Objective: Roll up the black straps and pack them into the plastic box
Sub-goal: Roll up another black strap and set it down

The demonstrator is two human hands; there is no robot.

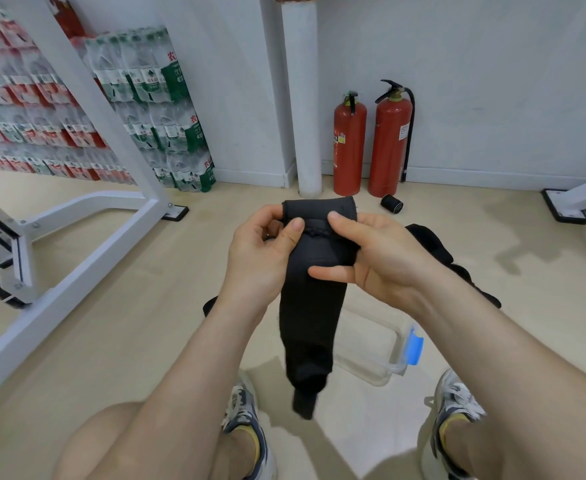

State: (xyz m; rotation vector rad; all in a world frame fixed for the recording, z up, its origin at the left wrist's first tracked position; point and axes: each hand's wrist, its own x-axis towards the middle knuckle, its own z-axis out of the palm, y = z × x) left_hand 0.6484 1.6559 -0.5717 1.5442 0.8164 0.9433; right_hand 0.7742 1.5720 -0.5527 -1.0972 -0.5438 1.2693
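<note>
Above the floor (pixel 139 327), my left hand (pixel 260 251) and right hand (pixel 378 258) each pinch the top of the black strap (pixel 310 317). The remainder hangs free. The plastic box (pixel 397 367) sits below.

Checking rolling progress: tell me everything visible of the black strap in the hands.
The black strap is a wide band of matte, woven-looking fabric with a stitched seam near its top. The top end is folded over, barely rolled; the rest hangs limp, narrowing to a tail in front of the clear plastic box. The left hand pinches the fold, and the right hand grips it from the other side.
</note>
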